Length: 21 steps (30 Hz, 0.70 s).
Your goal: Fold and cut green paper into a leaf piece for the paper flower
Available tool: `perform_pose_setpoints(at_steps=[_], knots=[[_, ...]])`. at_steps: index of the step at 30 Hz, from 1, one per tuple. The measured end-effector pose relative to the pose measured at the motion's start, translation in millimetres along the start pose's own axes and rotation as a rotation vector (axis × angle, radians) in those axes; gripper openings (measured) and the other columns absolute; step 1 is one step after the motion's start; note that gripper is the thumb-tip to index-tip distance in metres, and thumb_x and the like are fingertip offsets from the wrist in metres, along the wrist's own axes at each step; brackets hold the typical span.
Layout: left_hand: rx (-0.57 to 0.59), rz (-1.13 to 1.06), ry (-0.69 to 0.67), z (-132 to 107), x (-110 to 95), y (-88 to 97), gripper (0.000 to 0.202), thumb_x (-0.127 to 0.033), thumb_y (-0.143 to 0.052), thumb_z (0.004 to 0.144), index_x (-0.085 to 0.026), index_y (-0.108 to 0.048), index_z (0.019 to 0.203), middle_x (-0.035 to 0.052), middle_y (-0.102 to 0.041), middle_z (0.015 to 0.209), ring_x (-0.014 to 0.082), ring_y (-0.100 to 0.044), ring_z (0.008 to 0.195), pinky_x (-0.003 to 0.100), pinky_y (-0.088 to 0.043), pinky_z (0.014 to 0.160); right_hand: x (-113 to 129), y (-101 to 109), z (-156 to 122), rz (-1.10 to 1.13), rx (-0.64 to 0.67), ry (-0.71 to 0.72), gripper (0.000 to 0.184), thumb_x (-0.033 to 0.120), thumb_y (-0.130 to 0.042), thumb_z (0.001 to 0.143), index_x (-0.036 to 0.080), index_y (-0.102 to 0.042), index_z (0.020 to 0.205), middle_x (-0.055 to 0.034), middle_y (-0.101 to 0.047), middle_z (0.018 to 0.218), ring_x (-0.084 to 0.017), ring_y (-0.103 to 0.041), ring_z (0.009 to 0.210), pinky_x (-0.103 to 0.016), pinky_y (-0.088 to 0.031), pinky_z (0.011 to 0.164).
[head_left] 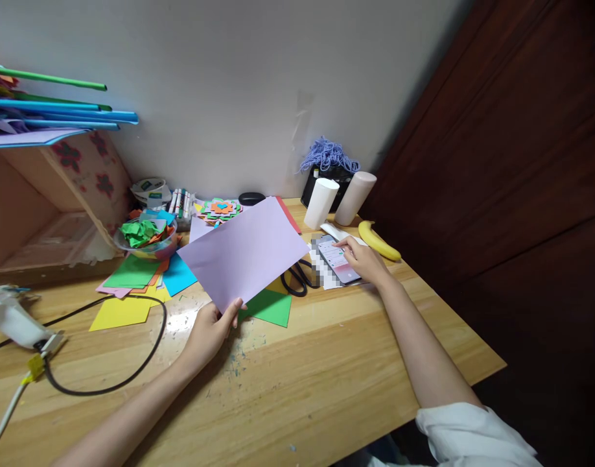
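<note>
My left hand pinches the near corner of a sheet of lilac paper between thumb and fingers, holding it tilted above the table. My right hand reaches over a smartphone with a lit screen, a fingertip touching the display. It grips nothing that I can see. Black scissors handles lie between the lilac sheet and the phone; the blades are hidden. Part of a green sheet shows below the lilac one.
Left of the paper stand a bowl of scraps, loose coloured sheets and a black cable. A banana, two paper rolls and a black holder with blue yarn sit at the back right.
</note>
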<state>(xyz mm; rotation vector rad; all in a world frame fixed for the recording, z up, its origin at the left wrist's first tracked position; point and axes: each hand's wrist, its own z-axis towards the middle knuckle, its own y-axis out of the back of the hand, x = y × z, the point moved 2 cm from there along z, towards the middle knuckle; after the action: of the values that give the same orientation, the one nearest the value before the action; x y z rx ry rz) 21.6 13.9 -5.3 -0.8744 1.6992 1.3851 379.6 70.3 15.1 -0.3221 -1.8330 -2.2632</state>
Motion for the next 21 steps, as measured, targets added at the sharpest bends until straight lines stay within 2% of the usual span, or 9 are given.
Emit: perform_pose_setpoints(at_steps=[4, 8, 14, 18, 21], knots=[[0.014, -0.006, -0.002, 1, 1, -0.3, 0.045, -0.052, -0.043, 0.079, -0.016, -0.052, 0.055, -0.0032, -0.045, 0.045, 0.0102, -0.041, 0.042, 0.021, -0.031, 0.046, -1, -3, 1, -0.001, 0.02, 0.005, 0.028, 0.025, -0.036, 0.085, 0.023, -0.055, 0.105, -0.0045, -0.068, 0.094, -0.019, -0.061, 0.071, -0.024, -0.035, 0.056], [0.007, -0.001, -0.011, 1, 3, -0.7, 0.045, -0.052, -0.043, 0.079, -0.017, -0.048, 0.051, -0.0034, -0.043, 0.043, 0.0105, -0.041, 0.043, 0.021, -0.031, 0.047, 1, -1, 0, 0.004, 0.007, -0.002, 0.028, 0.024, -0.035, 0.085, 0.023, -0.054, 0.106, -0.0046, -0.069, 0.09, -0.019, -0.06, 0.068, -0.024, -0.035, 0.055], [0.011, 0.002, 0.0, 1, 3, -1.3, 0.046, -0.053, -0.043, 0.079, -0.016, -0.049, 0.052, -0.0033, -0.045, 0.045, 0.0105, -0.042, 0.044, 0.022, -0.031, 0.048, 2, 7, -2, 0.125, -0.157, 0.003, 0.024, 0.022, -0.038, 0.083, 0.021, -0.058, 0.095, -0.0042, -0.069, 0.091, -0.017, -0.058, 0.064, -0.024, -0.034, 0.054], [-0.002, 0.006, 0.013, 0, -2, 0.2, 0.047, -0.053, -0.043, 0.079, -0.017, -0.046, 0.05, -0.0041, -0.041, 0.04, 0.0099, -0.039, 0.042, 0.022, -0.03, 0.048, 5, 7, -2, 0.275, -0.185, -0.009, 0.018, 0.022, -0.041, 0.081, 0.02, -0.059, 0.084, -0.0029, -0.069, 0.075, -0.014, -0.053, 0.056, -0.025, -0.035, 0.056], [-0.006, -0.029, 0.012, -1, -2, 2.1, 0.047, -0.053, -0.043, 0.08, -0.017, -0.046, 0.05, -0.0048, -0.039, 0.039, 0.0092, -0.037, 0.04, 0.021, -0.03, 0.047, 30, -2, -6, 0.561, -0.061, 0.021, 0.017, 0.024, -0.044, 0.081, 0.018, -0.059, 0.084, 0.001, -0.061, 0.055, -0.012, -0.05, 0.05, -0.024, -0.037, 0.056]])
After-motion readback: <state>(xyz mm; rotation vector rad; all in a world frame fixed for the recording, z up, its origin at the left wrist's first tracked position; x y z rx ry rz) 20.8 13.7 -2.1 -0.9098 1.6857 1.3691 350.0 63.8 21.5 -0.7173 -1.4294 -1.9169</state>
